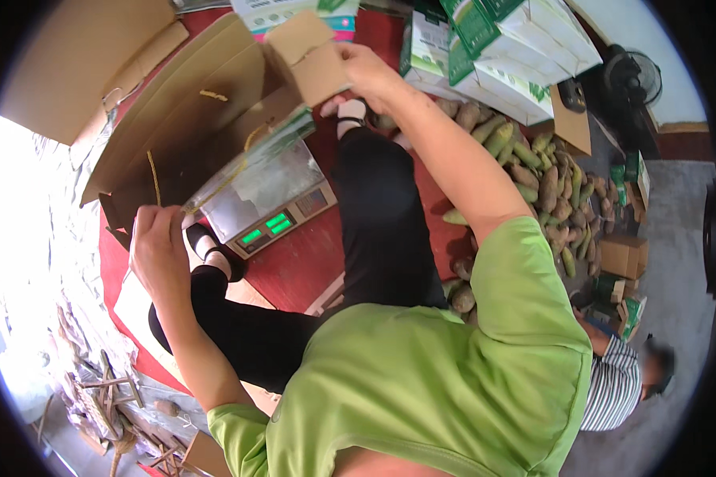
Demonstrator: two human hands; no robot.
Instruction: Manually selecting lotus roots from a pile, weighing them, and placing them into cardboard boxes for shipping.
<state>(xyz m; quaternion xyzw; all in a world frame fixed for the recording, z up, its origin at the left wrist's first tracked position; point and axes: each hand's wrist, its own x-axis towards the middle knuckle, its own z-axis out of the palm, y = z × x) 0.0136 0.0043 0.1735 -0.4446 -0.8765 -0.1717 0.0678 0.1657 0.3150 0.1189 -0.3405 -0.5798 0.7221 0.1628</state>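
An open cardboard box [195, 103] with yellow cord handles [153, 176] lies tilted across a digital scale [262, 199] with a lit green display. My right hand [366, 75] grips the folded flap at the box's far right end. At the near left end, my left hand [157, 242] has its fingers closed at the box's edge; exactly how they hold it is partly hidden. A green and white printed side of the box shows along its near edge. My legs are on either side of the scale.
A red surface [294, 274] lies under the scale. Many long green and brown tubers [549, 179] are heaped at right. Green-white cartons [509, 52] stand behind them, near a black fan [632, 75]. Wooden stools [107, 389] are at lower left; a person in stripes [612, 385] is at right.
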